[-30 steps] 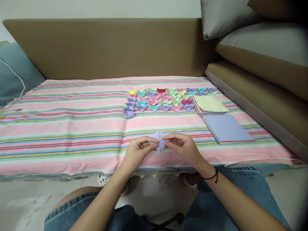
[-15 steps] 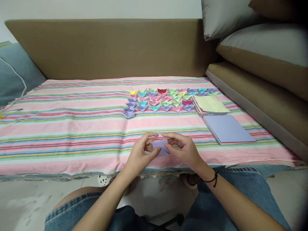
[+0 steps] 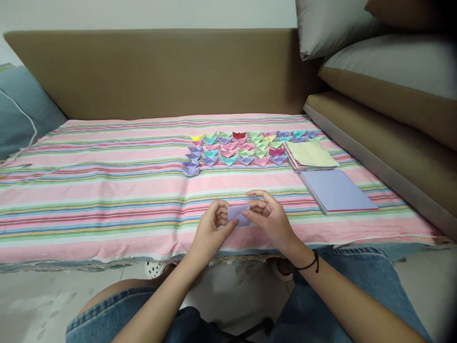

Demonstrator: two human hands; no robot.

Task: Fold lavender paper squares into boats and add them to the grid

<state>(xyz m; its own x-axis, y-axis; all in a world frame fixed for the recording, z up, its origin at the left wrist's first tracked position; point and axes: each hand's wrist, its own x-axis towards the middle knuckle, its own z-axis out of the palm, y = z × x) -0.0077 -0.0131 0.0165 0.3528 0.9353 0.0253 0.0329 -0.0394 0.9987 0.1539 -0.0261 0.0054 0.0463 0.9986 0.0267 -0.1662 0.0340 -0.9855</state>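
Observation:
A small folded piece of lilac origami paper (image 3: 235, 213) is held up between both hands, above the front part of the striped cloth. My left hand (image 3: 213, 224) pinches its left side, thumb on the near face and fingers behind. On the right side, my right hand (image 3: 269, 216) grips it with the thumb pressed on the face; the index finger is raised off the paper. Beyond the hands stand rows of folded paper boats (image 3: 228, 152) in several colours, with lilac boats (image 3: 191, 169) at the front left corner.
At the right lie a stack of lilac paper sheets (image 3: 339, 190) and a stack topped with pale yellow paper (image 3: 312, 156). The striped cloth (image 3: 89, 190) covers the seat. Cushions (image 3: 385, 114) are piled at the right, and a brown backrest (image 3: 160, 74) rises behind.
The paper has tilted so that it looks flatter and squarer. My right index finger has lifted away from it, and the right thumb has moved up slightly on its face.

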